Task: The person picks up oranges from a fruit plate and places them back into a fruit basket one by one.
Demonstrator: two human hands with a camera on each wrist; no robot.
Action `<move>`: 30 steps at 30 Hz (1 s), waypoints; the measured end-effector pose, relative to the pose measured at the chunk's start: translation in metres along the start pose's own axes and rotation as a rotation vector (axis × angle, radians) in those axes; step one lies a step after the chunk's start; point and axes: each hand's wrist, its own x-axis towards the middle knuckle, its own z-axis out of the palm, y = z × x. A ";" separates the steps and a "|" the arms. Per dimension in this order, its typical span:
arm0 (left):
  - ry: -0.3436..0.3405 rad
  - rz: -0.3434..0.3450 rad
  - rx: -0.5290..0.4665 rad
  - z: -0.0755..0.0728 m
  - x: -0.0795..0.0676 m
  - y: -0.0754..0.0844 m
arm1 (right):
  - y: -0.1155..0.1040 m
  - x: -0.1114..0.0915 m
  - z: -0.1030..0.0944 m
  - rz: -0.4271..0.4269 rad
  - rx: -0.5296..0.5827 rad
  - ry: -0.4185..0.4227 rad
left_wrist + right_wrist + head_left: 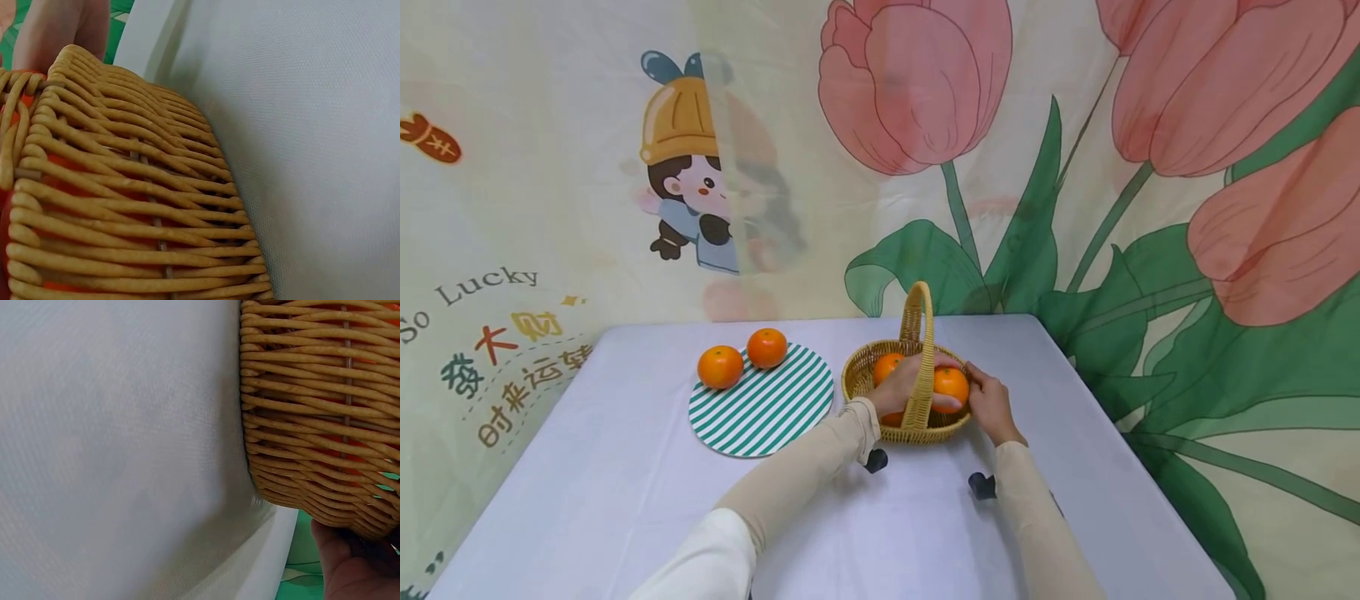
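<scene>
A wicker basket (857,392) with an upright arched handle stands on the table, oranges inside it. My left hand (899,387) reaches under the handle from the left. Its fingers and thumb wrap an orange (952,388) at the right side of the basket. Another orange (886,367) lies behind that hand, and one more is partly hidden below it. At the right rim, my right hand (991,403) grips the basket's edge. The woven wall (137,187) fills much of the left wrist view. In the right wrist view, fingers (350,569) touch the basket's end.
Left of the basket lies a round green-and-white striped mat (767,417). Two oranges rest on its far left part, a nearer one (721,367) and a farther one (767,347). A printed cloth (850,125) hangs behind the white table (625,467).
</scene>
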 end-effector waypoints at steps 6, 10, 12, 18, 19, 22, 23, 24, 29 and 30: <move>-0.013 0.002 0.002 0.000 0.001 0.001 | -0.002 0.002 -0.001 -0.002 0.003 0.003; -0.020 0.024 0.019 -0.001 0.000 0.002 | -0.001 0.003 -0.002 0.020 0.016 -0.002; -0.037 0.036 0.026 -0.001 -0.001 0.003 | 0.000 0.004 -0.003 0.033 0.021 -0.004; -0.083 0.096 0.035 0.000 -0.003 0.002 | 0.001 0.005 -0.002 0.070 0.047 -0.029; -0.090 0.104 0.053 0.000 -0.003 0.002 | 0.001 0.005 -0.002 0.080 0.051 -0.035; -0.119 0.110 0.120 0.001 -0.003 0.002 | 0.002 0.005 0.000 0.097 0.054 -0.034; -0.126 0.111 0.133 0.001 -0.002 0.002 | 0.002 0.004 0.000 0.096 0.053 -0.032; -0.125 0.114 0.123 0.001 -0.001 0.001 | 0.001 0.004 0.000 0.094 0.053 -0.027; -0.133 0.139 0.117 0.000 0.004 -0.003 | 0.000 0.004 -0.001 0.072 0.041 -0.008; -0.139 0.142 0.126 0.000 0.004 -0.003 | 0.000 0.004 -0.002 0.074 0.045 -0.005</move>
